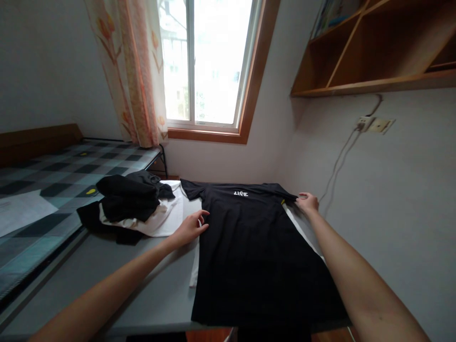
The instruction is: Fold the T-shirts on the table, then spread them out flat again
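A black T-shirt (245, 256) lies spread on the table, its sleeves toward the far side and small white lettering (241, 194) near the collar end. White cloth (194, 266) shows from under its left and right edges. My right hand (307, 203) is closed on the end of the right sleeve. At the shirt's left edge, my left hand (190, 229) has its fingers curled but apart, with a gap between thumb and forefinger. Whether its fingertips touch the fabric is hard to tell.
A pile of black and white clothes (130, 199) sits left of the shirt on the grey table (153, 289). Beyond it stands a bed with a checked cover (107, 156) and a paper sheet (24, 209). A wall socket (365, 123) with a cord and a wooden shelf (356, 88) are at right.
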Motion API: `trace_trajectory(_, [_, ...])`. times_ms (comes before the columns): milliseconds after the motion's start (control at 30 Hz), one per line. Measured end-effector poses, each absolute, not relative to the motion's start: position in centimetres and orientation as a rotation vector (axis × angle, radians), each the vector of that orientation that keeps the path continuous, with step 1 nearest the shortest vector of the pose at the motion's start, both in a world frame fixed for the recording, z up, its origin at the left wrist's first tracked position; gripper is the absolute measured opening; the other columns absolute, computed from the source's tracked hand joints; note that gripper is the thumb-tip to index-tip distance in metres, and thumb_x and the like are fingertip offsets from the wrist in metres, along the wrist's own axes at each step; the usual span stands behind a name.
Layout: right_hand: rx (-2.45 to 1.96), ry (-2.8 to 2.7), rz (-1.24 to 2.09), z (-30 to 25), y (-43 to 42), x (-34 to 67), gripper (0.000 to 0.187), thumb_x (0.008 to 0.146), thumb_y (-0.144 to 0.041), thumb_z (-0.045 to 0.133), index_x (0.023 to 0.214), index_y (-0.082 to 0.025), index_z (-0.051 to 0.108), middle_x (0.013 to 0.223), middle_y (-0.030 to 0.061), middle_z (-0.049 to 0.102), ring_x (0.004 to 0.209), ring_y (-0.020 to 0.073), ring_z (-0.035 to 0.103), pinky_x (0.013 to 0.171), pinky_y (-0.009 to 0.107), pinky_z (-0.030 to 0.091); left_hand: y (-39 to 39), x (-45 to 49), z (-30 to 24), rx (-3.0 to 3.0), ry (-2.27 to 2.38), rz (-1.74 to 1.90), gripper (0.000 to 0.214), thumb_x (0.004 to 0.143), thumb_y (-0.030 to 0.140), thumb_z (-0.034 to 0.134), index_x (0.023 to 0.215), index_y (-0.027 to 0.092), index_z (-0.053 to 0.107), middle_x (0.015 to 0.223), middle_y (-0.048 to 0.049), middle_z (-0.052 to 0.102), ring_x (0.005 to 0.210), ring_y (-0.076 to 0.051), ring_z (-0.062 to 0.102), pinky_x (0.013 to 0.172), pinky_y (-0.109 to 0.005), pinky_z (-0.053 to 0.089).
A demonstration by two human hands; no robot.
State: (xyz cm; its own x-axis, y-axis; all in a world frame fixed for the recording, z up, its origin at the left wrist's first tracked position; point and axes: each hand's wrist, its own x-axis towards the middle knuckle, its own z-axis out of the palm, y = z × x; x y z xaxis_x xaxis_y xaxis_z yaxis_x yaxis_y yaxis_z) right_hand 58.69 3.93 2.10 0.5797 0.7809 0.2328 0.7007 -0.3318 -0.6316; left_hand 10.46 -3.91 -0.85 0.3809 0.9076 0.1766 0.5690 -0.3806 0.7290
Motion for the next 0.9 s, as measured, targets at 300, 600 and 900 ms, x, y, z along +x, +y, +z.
trace_trajectory(300, [-2.295, -1.685, 0.098, 1.4, -2.9, 56.9, 0.019, 0.077, -0.032, 0.058, 0.080, -0.018, 0.071, 0.088, 0.0122, 0.073, 0.087, 0.0277, 0.067, 0.072, 0.030, 0.045, -5.8, 10.3, -0.5, 1.772, 1.350, 0.702, 0.039, 0.080, 0.039, 0.056, 0.112, 0.017, 0.054, 0.079, -0.0012, 0.063, 0.051, -0.013, 0.060, 0.050, -0.024, 0.045])
trace_trajectory(600, [-2.443, -1.791, 0.677, 2.4, -9.0, 54.4, 0.040, 0.068, -0.055, 0.069, 0.061, -0.016, 0.063, 0.065, 0.0143, 0.065, 0.061, 0.0295, 0.064, 0.057, 0.037, 0.047, -8.1, 10.9, 2.0, 1.576, 1.291, 0.545, 0.064, 0.076, 0.048, 0.065, 0.126, 0.013, 0.045, 0.061, 0.0057, 0.054, 0.052, -0.012, 0.053, 0.049, -0.021, 0.038])
trace_trajectory(900, [-1.856, -1.923, 1.112, 6.1, -14.3, 54.1, 0.053, 0.056, -0.066, 0.072, 0.071, -0.016, 0.067, 0.072, 0.0051, 0.066, 0.073, 0.0222, 0.061, 0.064, 0.030, 0.048, -10.6, 10.4, 2.6, 1.948, 1.133, 0.628, 0.053, 0.072, 0.032, 0.069, 0.123, 0.019, 0.063, 0.078, 0.0002, 0.061, 0.073, -0.014, 0.056, 0.067, -0.024, 0.043])
